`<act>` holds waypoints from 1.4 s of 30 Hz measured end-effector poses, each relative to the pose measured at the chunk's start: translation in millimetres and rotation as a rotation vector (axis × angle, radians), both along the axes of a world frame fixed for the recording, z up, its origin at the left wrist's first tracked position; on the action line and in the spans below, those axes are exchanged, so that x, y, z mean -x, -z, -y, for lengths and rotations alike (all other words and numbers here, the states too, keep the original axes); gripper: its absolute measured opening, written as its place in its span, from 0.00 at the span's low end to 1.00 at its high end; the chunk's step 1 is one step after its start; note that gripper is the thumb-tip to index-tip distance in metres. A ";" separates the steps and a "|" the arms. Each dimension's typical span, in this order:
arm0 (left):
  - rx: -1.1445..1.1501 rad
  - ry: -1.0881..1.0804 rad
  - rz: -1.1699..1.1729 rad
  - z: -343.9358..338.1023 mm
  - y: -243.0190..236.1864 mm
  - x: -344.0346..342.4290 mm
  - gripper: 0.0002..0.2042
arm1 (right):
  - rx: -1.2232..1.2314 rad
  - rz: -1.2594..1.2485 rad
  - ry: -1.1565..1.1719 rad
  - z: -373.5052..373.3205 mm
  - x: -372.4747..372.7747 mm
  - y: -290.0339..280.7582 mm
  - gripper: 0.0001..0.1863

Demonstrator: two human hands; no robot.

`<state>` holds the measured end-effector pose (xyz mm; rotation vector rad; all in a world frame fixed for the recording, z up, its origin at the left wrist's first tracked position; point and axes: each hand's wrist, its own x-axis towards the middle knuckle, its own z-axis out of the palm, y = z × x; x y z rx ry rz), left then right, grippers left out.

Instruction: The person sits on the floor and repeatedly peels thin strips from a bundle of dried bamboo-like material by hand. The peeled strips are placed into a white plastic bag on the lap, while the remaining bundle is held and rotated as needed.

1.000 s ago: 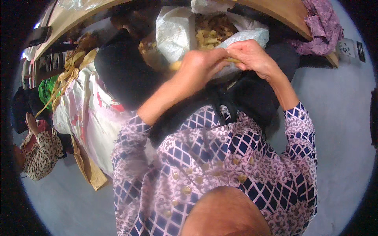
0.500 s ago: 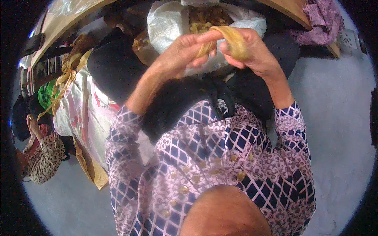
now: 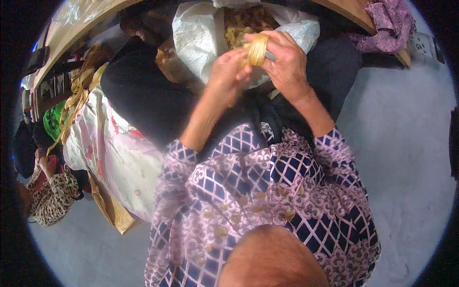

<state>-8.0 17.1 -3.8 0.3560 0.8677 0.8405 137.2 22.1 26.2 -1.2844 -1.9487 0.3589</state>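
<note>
A: Quick one: where do we log the strip (image 3: 258, 50)?

B: Yellowish band, looped around fingers of the right hand (image 3: 289, 67). It's held up by the open white sack (image 3: 197, 36), just off the near edge of the table (image 3: 351, 16).

A: Hands?

B: Right: fingers bent, gripping with the band around them. Left hand (image 3: 224, 74): half curled, fingertips against the band's left side. Looks like a pinch, but it's blurred, so we can't tell exactly what's in it.

A: Winding well, then. Our notes?

B: Our judgement: lay each turn flat on the one below, edges lined up, with a light, even pull from the left. Right fingers close together, so the loop holds its shape. Too slack and turns probably fan out; too tight and the strip may split or jam on the fingers.

A: Other stuff?

B: Pale pieces (image 3: 235, 36) inside the sack, loose strips (image 3: 76, 107) below the table's left end, purple cloth (image 3: 389, 26) hanging at its right corner. Next clip.
</note>
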 end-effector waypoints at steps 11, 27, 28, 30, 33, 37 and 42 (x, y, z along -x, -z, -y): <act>-0.752 0.201 -0.814 -2.8 -6.1 2.9 0.13 | 0.175 -0.191 0.083 -0.3 6.3 27.9 0.10; -0.074 0.139 -0.072 13.4 -5.0 20.7 0.13 | 0.441 -0.768 -0.012 -1.7 -16.6 32.4 0.11; -0.047 0.183 0.008 10.7 -2.4 26.6 0.12 | 0.609 -0.817 -0.070 1.4 -20.3 26.4 0.14; -0.028 0.253 0.099 7.6 0.2 27.9 0.11 | 0.888 -0.875 -0.178 5.8 -16.4 15.1 0.22; -0.032 0.163 -0.011 13.0 -3.5 15.7 0.11 | 1.045 -0.892 -0.155 11.6 5.4 3.6 0.14; -0.089 0.075 -0.185 16.6 -7.2 15.1 0.11 | 0.973 -1.288 0.092 14.4 13.6 7.3 0.09; -0.094 0.091 -0.201 16.5 -18.4 20.4 0.11 | 1.012 -1.458 0.020 12.6 -5.7 -3.3 0.06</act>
